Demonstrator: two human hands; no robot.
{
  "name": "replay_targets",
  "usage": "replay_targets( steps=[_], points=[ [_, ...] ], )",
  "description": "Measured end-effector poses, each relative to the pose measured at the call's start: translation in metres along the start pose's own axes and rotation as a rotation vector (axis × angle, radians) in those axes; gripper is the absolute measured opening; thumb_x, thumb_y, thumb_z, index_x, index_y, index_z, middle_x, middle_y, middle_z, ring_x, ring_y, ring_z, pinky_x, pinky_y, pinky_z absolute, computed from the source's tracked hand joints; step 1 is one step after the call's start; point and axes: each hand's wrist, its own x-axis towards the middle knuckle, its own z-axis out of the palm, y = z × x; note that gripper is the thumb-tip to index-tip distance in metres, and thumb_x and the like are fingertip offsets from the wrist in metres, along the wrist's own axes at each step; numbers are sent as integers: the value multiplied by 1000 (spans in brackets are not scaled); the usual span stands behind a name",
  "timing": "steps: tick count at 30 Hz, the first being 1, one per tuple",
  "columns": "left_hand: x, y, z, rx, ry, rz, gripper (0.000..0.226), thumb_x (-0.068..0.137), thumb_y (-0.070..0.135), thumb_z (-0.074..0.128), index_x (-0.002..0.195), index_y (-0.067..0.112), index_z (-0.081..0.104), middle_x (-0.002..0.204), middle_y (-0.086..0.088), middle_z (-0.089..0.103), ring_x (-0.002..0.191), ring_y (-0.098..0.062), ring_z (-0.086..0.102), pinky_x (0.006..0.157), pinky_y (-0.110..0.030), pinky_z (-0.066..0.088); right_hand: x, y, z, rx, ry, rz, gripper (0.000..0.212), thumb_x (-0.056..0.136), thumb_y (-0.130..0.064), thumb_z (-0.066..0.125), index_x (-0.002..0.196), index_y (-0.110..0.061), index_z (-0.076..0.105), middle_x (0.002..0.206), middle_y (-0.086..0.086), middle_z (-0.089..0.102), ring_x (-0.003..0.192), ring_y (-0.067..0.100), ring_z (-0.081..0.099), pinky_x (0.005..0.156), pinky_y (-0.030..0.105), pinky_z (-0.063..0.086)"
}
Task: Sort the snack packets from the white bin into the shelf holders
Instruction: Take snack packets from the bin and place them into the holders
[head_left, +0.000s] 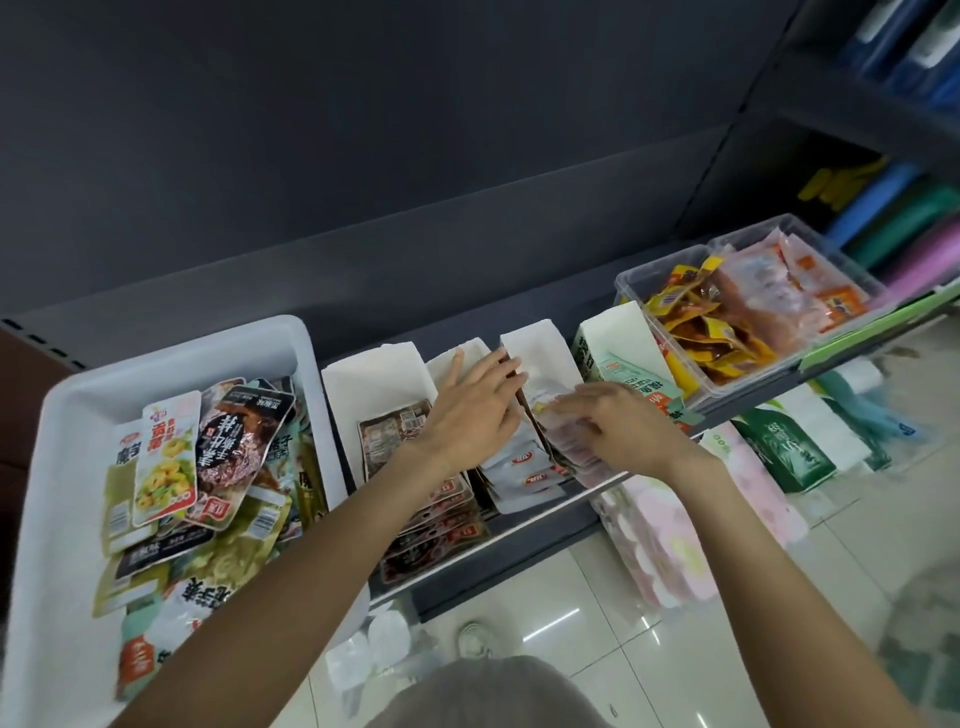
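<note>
Head view | right hand (621, 431) blurred, packet (571, 441) in grip indistinct

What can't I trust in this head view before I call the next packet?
- Right hand: motion-blurred; grip on the pinkish packet unclear.
- Holder divider under left hand: contact hidden by the fingers.
- White bin: lower packets buried, near end cut off by the frame edge.
- Packet print: blurred.

1. A shop: a dark metal shelf (519, 540) carries a row of white holders (374, 374) stocked with snack packets (524, 462).
2. Clear tubs (660, 270) hold more packets – same kinds grouped together.
3. Tissue packs (670, 525) sit below, over a glossy tiled floor (597, 623).
</note>
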Motion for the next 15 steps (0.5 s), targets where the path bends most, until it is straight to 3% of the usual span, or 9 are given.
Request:
replay_targets(
  steps=[4,6,8,12,15],
  points=[
    [-26,7,-24,-321,344,-36,34,95,33,45,126,23,57,130,8,55,129,-9,39,110,-32,27,-18,-24,-29,255,305,69,38,90,1,51,119,-17,65,116,-2,66,99,-1,55,85,5,39],
    [-54,9,-38,-479,499,-169,27,94,33,46,114,24,61,112,10,63,110,-3,52,94,-24,45,-24,-41,-40,358,405,39,35,91,1,51,116,-17,67,110,-9,67,95,-10,56,84,0,39],
    [-87,7,-49,-616,629,-302,21,93,33,48,106,23,62,97,11,67,94,0,60,77,-10,47,-25,-62,-45,446,438,-17,32,92,2,51,112,-16,68,103,-14,66,91,-15,58,82,2,43],
    [-157,-15,-46,-678,794,-608,17,91,33,49,101,26,61,87,13,68,78,-2,64,65,-16,49,-9,-114,-35,603,305,-202,31,88,-2,48,107,-13,70,92,-8,71,89,-2,65,79,9,48],
    [-203,-41,-33,-611,741,-866,13,90,18,59,101,23,62,86,14,66,77,-4,63,63,-8,44,13,-158,-9,604,132,-336,29,89,-1,52,107,-14,70,95,-6,72,89,0,65,82,15,51]
  ],
)
